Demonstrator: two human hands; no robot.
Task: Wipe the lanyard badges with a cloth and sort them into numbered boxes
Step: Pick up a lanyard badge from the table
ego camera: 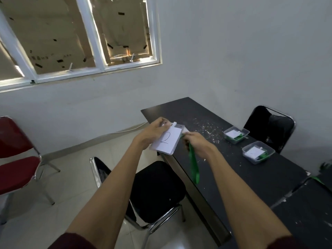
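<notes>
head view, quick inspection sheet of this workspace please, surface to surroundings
surface: black table, speckled with white flecks
job's things: badge marked 2, green lanyard hanging; far box and near box hold cards and green straps
clutter: blurred green items at right edge
grippers: left hand grips the badge; right hand holds the lanyard
cables: white cable along the wall base
surroundings: black chair, red chair, cardboard-covered window

The badge (167, 141) is white with a black handwritten 2, and its lanyard (194, 166) is bright green. The table (242, 177) is black, flecked with white specks. The nearer box (251, 159) and the farther box (230, 139) are translucent grey. The black chair (156, 191) has a chrome frame; the red chair (18, 169) is dark red.
</notes>
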